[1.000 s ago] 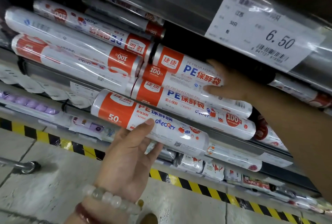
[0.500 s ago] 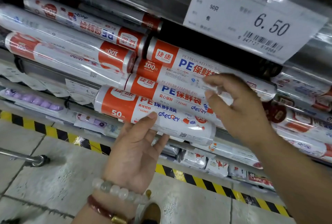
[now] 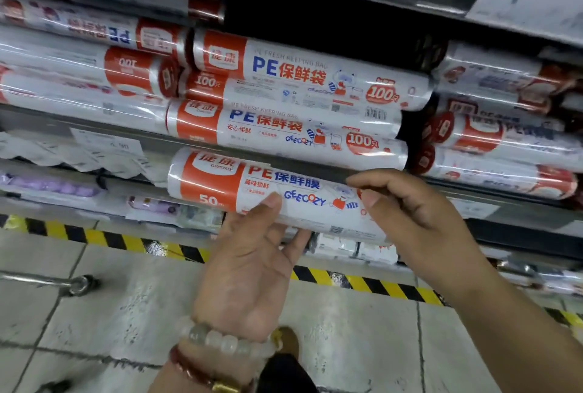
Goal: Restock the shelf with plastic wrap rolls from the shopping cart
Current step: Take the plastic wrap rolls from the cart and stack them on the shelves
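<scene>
While my left hand [image 3: 252,263] cradles the plastic wrap roll [image 3: 271,193] from underneath, thumb pressed against its printed front and the other fingers curled up behind it, my right hand [image 3: 407,212] comes over the roll's far end with the fingers bent, index tip at its upper edge and thumb against its face, so that I pinch that end rather than wrap it. I hold it level like this because the roll is long and slippery in its film, and one hand at the middle would let it tip. It hangs just in front of the shelf lip [image 3: 94,127], below the stacked rolls [image 3: 284,102] already lying lengthwise on the shelf, not yet resting on anything. Those rolls lie side to side with their orange ends aligned, so I keep mine parallel to them with its orange end to the same side, ready to match the row. My guess is that the dark gap [image 3: 315,23] above the stack is where it belongs, which would call for lifting it clear of the front rolls first. Whether my right fingertips truly bear on the film or only brush it I cannot say, since the picture is soft there. Down on the floor, a cart wheel [image 3: 80,284] shows at the left beside the striped tape [image 3: 362,282]
</scene>
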